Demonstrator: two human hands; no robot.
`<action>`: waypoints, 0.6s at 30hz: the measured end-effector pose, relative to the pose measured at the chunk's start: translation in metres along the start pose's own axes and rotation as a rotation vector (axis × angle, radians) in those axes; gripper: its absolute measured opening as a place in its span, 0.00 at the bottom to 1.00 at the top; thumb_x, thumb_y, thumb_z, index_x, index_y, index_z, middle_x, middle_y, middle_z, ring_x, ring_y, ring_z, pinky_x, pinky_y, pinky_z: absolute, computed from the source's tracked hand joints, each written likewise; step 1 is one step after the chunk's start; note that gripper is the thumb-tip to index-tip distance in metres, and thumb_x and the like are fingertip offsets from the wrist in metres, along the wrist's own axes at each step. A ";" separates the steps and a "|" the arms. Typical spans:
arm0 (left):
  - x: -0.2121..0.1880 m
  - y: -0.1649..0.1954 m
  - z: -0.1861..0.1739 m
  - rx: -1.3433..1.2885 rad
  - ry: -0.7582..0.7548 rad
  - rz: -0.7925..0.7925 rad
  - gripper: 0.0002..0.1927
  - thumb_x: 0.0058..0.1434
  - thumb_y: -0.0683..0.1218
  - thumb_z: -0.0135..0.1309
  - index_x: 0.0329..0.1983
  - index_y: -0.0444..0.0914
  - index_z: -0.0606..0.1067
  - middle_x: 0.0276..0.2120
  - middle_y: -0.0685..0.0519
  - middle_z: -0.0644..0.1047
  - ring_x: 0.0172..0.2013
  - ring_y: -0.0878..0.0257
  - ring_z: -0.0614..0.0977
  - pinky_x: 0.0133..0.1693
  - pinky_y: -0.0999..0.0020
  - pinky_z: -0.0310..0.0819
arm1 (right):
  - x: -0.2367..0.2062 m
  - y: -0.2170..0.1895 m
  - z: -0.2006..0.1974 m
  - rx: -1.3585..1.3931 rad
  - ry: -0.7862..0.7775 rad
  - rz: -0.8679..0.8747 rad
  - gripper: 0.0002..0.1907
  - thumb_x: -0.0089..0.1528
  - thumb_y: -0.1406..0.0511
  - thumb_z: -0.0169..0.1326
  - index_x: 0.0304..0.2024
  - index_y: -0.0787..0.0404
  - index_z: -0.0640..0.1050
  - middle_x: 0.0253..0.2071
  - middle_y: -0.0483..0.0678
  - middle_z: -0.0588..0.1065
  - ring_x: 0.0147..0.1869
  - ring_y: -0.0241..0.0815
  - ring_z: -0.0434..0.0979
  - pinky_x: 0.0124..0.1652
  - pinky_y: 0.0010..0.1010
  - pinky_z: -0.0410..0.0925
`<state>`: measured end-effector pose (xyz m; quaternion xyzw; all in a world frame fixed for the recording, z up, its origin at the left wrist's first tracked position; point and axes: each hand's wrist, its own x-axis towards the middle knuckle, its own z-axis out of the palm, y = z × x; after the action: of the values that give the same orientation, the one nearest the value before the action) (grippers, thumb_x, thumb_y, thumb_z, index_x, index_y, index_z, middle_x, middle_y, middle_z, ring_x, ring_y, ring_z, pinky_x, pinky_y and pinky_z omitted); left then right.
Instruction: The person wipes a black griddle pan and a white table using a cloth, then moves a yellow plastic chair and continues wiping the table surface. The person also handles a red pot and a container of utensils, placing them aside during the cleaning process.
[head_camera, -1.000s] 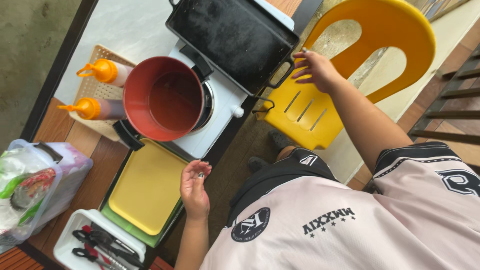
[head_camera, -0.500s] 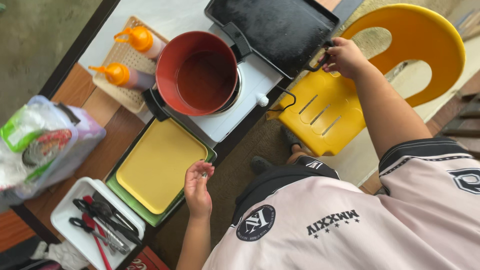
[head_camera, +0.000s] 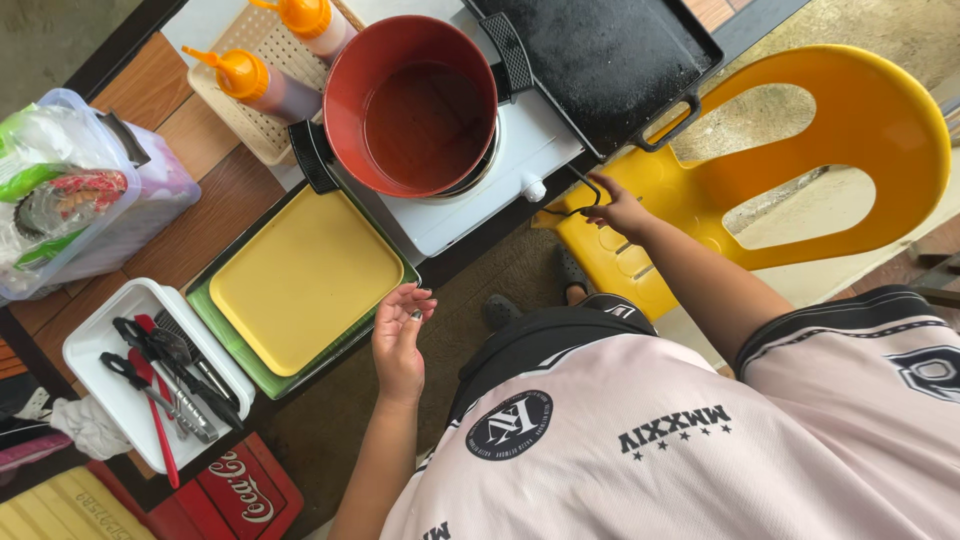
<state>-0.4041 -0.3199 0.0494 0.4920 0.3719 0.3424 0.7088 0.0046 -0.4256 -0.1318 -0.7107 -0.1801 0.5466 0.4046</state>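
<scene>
Outdoor-looking cook station, top-down view: wooden table (head_camera: 215, 215) with dark edge, bare ground below, yellow plastic chair (head_camera: 800, 170) just beside the table's right end.

On the table: white single-burner stove (head_camera: 500, 175) with red pot (head_camera: 410, 100) on it, dark reddish liquid inside, black handles on both sides. Black flat griddle (head_camera: 600, 50) sits behind and to the right of the pot, overhanging the stove edge toward the chair. White perforated basket (head_camera: 240, 110) left of the pot holds two squeeze bottles (head_camera: 255, 85) with orange caps. Yellow tray (head_camera: 300, 280) stacked on a green tray (head_camera: 245, 355), just in front of the pot. White tray (head_camera: 95, 345) further left holds tongs and scissors (head_camera: 160, 385), black and red handles. Clear plastic tub (head_camera: 120, 215) at far left holds bagged items. Red crate (head_camera: 235, 490) on the ground under the table edge.

Right hand (head_camera: 618, 205): reaching out over the chair seat, fingers pinching a thin black wire handle (head_camera: 575, 195) next to the stove knob (head_camera: 533, 188), at the stove's front right corner. Can't tell what the wire handle belongs to.

Left hand (head_camera: 400, 340): loose, fingers half-curled, palm up, holding nothing. Hovers just off the table edge, beside the near right corner of the yellow tray, not touching it.

Person wears a light pink jersey with black trim.
</scene>
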 end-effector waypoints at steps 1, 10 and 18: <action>-0.001 0.002 -0.001 0.005 -0.003 -0.002 0.19 0.67 0.37 0.44 0.61 0.33 0.69 0.52 0.46 0.76 0.51 0.60 0.78 0.58 0.62 0.71 | 0.003 -0.002 0.002 -0.066 -0.019 0.003 0.26 0.62 0.67 0.59 0.62 0.50 0.69 0.44 0.49 0.79 0.44 0.41 0.81 0.45 0.32 0.73; -0.011 0.004 -0.022 0.018 0.040 0.030 0.19 0.68 0.37 0.44 0.61 0.33 0.69 0.53 0.46 0.76 0.52 0.61 0.78 0.59 0.63 0.70 | -0.053 -0.021 -0.097 -0.835 0.449 0.111 0.21 0.63 0.47 0.61 0.50 0.51 0.82 0.39 0.54 0.82 0.43 0.52 0.84 0.44 0.42 0.74; -0.018 -0.043 -0.063 0.017 0.167 0.062 0.20 0.67 0.38 0.46 0.63 0.34 0.69 0.52 0.47 0.76 0.50 0.62 0.78 0.54 0.67 0.71 | -0.027 -0.008 -0.121 -1.096 0.385 0.174 0.23 0.63 0.48 0.57 0.53 0.52 0.83 0.46 0.56 0.81 0.51 0.59 0.80 0.49 0.49 0.72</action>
<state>-0.4624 -0.3189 -0.0032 0.4790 0.4171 0.4010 0.6601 0.1087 -0.4848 -0.0996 -0.9149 -0.3007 0.2658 -0.0428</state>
